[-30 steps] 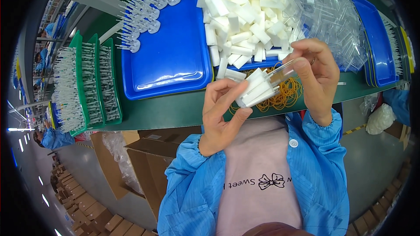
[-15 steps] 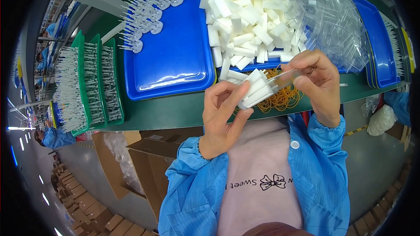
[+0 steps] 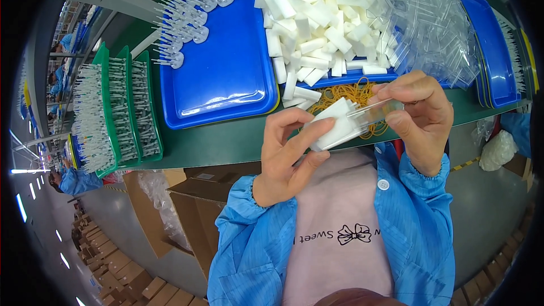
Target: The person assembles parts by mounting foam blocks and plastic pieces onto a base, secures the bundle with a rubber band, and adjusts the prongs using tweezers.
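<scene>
In front of my chest, my left hand [image 3: 289, 156] grips a small bundle of white foam blocks [image 3: 339, 127] between thumb and fingers. My right hand [image 3: 422, 116] pinches a clear plastic piece [image 3: 377, 111] whose left end meets the bundle's right side. How far the plastic reaches round the foam I cannot tell. Just beyond my hands, orange rubber bands [image 3: 334, 95] lie heaped on the green table. A few loose foam blocks [image 3: 303, 96] rest beside them.
A pile of white foam blocks [image 3: 317, 17] and clear plastic pieces [image 3: 433, 28] fills the far trays. To the left lie a blue tray [image 3: 221, 73] with white-stemmed parts [image 3: 192, 14] and green racks [image 3: 110, 113]. An open cardboard box [image 3: 195, 207] stands below the table's edge.
My right hand has shifted slightly to the right and down with the clear plastic. The foam bundle in my left hand has turned, showing a broader face.
</scene>
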`<action>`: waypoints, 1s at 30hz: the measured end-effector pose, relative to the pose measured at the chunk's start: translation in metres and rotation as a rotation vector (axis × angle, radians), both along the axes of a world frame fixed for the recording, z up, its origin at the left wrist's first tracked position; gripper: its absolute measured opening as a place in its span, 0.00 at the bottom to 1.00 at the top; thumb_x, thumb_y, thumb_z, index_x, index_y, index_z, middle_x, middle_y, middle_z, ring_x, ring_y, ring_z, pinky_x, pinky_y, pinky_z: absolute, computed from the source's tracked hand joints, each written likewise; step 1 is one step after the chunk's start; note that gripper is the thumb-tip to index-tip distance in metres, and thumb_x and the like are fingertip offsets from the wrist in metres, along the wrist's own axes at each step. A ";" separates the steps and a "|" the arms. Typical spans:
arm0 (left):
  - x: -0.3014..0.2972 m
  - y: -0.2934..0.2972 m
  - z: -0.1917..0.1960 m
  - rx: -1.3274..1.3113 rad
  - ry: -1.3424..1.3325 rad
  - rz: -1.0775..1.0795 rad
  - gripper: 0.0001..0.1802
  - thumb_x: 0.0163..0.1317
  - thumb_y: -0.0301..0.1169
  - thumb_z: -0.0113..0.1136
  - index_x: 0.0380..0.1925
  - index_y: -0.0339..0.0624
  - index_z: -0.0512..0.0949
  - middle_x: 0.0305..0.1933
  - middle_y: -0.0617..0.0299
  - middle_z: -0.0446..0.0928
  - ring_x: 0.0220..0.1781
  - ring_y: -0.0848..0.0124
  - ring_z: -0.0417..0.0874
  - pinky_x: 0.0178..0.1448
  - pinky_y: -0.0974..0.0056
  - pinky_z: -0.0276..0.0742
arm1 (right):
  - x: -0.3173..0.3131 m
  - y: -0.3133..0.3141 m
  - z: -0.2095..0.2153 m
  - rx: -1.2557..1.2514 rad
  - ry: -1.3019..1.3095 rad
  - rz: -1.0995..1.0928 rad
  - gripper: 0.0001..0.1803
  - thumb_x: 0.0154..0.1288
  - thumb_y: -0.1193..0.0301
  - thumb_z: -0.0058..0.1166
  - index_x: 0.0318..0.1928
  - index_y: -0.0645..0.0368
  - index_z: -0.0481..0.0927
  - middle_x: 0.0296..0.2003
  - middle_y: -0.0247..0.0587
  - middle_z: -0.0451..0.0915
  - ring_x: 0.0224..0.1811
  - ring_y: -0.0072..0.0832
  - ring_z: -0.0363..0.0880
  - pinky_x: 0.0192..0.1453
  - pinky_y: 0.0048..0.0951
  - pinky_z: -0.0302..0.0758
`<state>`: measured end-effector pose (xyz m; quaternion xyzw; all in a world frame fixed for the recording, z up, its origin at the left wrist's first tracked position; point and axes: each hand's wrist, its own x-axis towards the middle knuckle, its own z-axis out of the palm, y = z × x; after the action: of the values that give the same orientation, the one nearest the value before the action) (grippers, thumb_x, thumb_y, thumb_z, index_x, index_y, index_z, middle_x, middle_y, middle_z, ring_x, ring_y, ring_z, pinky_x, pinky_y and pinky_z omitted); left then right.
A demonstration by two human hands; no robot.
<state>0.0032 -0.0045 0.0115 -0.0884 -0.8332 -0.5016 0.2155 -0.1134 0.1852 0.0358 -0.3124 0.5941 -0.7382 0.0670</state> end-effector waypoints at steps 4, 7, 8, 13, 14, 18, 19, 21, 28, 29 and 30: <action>-0.001 0.000 0.002 0.077 -0.053 -0.083 0.23 0.51 0.25 0.66 0.50 0.36 0.77 0.48 0.52 0.65 0.47 0.62 0.72 0.52 0.61 0.74 | 0.003 0.002 0.005 0.034 -0.157 0.096 0.13 0.53 0.82 0.61 0.41 0.68 0.77 0.38 0.46 0.78 0.42 0.29 0.77 0.50 0.28 0.73; -0.001 0.004 0.001 0.073 -0.025 0.020 0.25 0.51 0.26 0.67 0.52 0.35 0.76 0.49 0.53 0.66 0.45 0.63 0.73 0.53 0.62 0.74 | 0.005 0.004 0.002 0.067 -0.071 0.046 0.13 0.53 0.81 0.61 0.41 0.67 0.79 0.39 0.45 0.79 0.44 0.31 0.77 0.51 0.30 0.73; 0.001 0.004 -0.004 0.132 -0.072 0.091 0.28 0.48 0.25 0.69 0.52 0.34 0.75 0.51 0.54 0.67 0.48 0.65 0.73 0.54 0.63 0.74 | 0.005 0.004 0.001 0.068 -0.072 0.045 0.13 0.53 0.81 0.61 0.41 0.67 0.79 0.39 0.45 0.79 0.44 0.31 0.77 0.51 0.30 0.73; -0.007 0.000 -0.015 0.518 -0.059 0.124 0.27 0.46 0.21 0.71 0.49 0.34 0.75 0.54 0.55 0.68 0.55 0.66 0.73 0.57 0.64 0.73 | -0.009 -0.001 -0.012 0.078 0.058 0.019 0.11 0.56 0.75 0.60 0.41 0.64 0.81 0.42 0.45 0.80 0.49 0.33 0.77 0.56 0.33 0.70; -0.006 -0.001 -0.018 0.466 -0.080 0.126 0.27 0.45 0.21 0.71 0.49 0.34 0.75 0.54 0.55 0.68 0.55 0.67 0.73 0.57 0.64 0.73 | -0.010 -0.001 -0.016 0.081 0.009 0.024 0.11 0.57 0.76 0.59 0.41 0.63 0.80 0.41 0.43 0.80 0.50 0.35 0.76 0.57 0.34 0.69; -0.005 0.003 -0.020 0.516 -0.097 0.125 0.26 0.46 0.21 0.70 0.49 0.33 0.76 0.54 0.55 0.69 0.54 0.67 0.73 0.57 0.63 0.73 | -0.007 -0.006 -0.012 0.139 -0.094 -0.066 0.10 0.57 0.76 0.58 0.41 0.61 0.80 0.40 0.41 0.81 0.50 0.35 0.76 0.58 0.35 0.68; -0.004 0.002 -0.020 0.517 -0.101 0.129 0.26 0.46 0.21 0.70 0.49 0.33 0.76 0.54 0.55 0.69 0.54 0.67 0.73 0.57 0.63 0.73 | -0.008 -0.004 -0.013 0.219 0.048 -0.101 0.10 0.56 0.77 0.58 0.41 0.61 0.80 0.39 0.40 0.81 0.50 0.36 0.75 0.58 0.36 0.67; -0.004 -0.002 -0.022 0.655 -0.079 0.030 0.27 0.49 0.24 0.70 0.52 0.32 0.73 0.53 0.56 0.70 0.53 0.67 0.74 0.58 0.63 0.72 | -0.008 -0.002 -0.013 0.303 0.185 -0.132 0.11 0.55 0.78 0.59 0.40 0.61 0.79 0.37 0.39 0.81 0.51 0.36 0.74 0.59 0.37 0.66; -0.007 -0.003 -0.014 0.964 -0.244 0.021 0.27 0.52 0.26 0.69 0.52 0.31 0.71 0.52 0.56 0.70 0.54 0.67 0.75 0.61 0.63 0.71 | 0.003 0.000 -0.001 0.346 0.323 -0.144 0.11 0.47 0.80 0.62 0.34 0.60 0.81 0.34 0.37 0.82 0.52 0.38 0.73 0.60 0.41 0.64; -0.007 -0.004 -0.016 0.928 -0.233 -0.028 0.26 0.51 0.25 0.70 0.50 0.32 0.72 0.51 0.56 0.70 0.54 0.68 0.75 0.60 0.63 0.71 | 0.005 0.000 -0.001 0.341 0.316 -0.136 0.11 0.46 0.79 0.63 0.34 0.59 0.81 0.34 0.37 0.82 0.51 0.38 0.73 0.60 0.42 0.64; -0.005 -0.005 -0.018 0.890 -0.219 -0.072 0.25 0.50 0.24 0.70 0.48 0.33 0.73 0.50 0.57 0.71 0.54 0.68 0.75 0.60 0.63 0.71 | 0.006 0.001 0.001 0.341 0.315 -0.132 0.11 0.46 0.79 0.63 0.34 0.59 0.81 0.34 0.37 0.82 0.51 0.38 0.73 0.60 0.42 0.64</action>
<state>-0.0023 -0.0096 -0.0062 0.0374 -0.5509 -0.8243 0.1254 -0.1077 0.1857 0.0365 -0.3686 0.7323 -0.5721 -0.0231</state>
